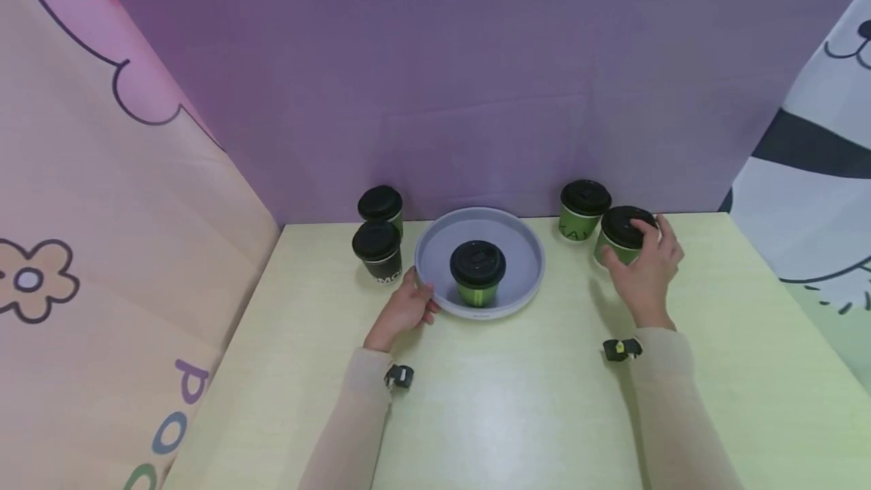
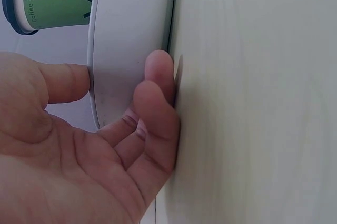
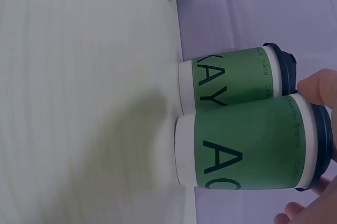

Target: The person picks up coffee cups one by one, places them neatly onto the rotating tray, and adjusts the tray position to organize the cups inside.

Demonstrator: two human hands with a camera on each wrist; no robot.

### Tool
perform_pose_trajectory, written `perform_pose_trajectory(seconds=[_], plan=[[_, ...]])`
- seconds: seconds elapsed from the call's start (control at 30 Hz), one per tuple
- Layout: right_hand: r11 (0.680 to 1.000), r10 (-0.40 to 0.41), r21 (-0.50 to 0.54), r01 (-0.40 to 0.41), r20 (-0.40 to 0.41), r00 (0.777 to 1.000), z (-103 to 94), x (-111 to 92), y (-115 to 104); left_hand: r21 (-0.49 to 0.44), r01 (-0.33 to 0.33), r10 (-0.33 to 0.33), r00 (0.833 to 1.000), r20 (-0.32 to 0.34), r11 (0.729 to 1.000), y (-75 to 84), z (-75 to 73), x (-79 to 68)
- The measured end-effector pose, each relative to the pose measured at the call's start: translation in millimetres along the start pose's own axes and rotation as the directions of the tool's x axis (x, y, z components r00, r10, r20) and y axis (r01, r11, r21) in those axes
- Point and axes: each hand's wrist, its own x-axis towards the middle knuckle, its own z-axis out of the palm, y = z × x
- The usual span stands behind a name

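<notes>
A round grey tray (image 1: 429,248) lies at the middle of the table's back, carrying a green paper cup (image 1: 478,295) with a black lid. My left hand (image 1: 406,305) grips the tray's near-left edge; in the left wrist view the thumb (image 2: 68,83) presses on the rim and the other fingers curl along its outer wall by the tabletop. To the tray's right, my right hand (image 1: 646,269) holds a lidded green paper cup (image 3: 253,148) round its black lid, thumb on one side and fingers on the other. The cup is upright.
Just behind the held cup stands another green lidded cup (image 1: 582,221). Left of the tray are a dark lidded cup (image 1: 381,262) and, behind it, a green lidded cup (image 1: 381,204). A purple cloth wall (image 1: 442,97) rises along the back edge of the pale table (image 1: 510,399).
</notes>
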Motion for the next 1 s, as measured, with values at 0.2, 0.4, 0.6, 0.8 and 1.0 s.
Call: perform_pose_trajectory(seconds=[0.2, 0.4, 0.6, 0.8, 1.0], plan=[[1.0, -0.018, 0.008, 0.018, -0.037, 0.999, 0.7, 0.6, 0.3, -0.003, -0.006, 0.006, 1.0, -0.006, 1.0, -1.2, 0.5, 1.2], [1.0, -0.019, 0.011, 0.02, -0.056, 0.998, 0.6, 0.8, -1.8, -0.005, 0.0, 0.0, 1.0, -0.007, 1.0, -1.6, 1.2, 2.0], [0.999, -0.034, 0.027, 0.036, -0.078, 0.996, 1.1, 0.6, -4.1, 0.014, -0.007, 0.007, 0.999, -0.042, 1.0, -2.1, 1.7, 0.8], [0.998, -0.03, 0.05, 0.034, -0.071, 0.997, 1.4, 1.0, -4.1, 0.03, 0.0, 0.002, 0.996, -0.085, 1.0, -2.4, 2.7, 1.0], [0.997, -0.042, 0.069, 0.047, -0.07, 0.997, 1.8, 1.0, -3.4, 0.027, 0.014, -0.012, 0.998, -0.066, 1.0, -0.2, 0.9, -0.7]])
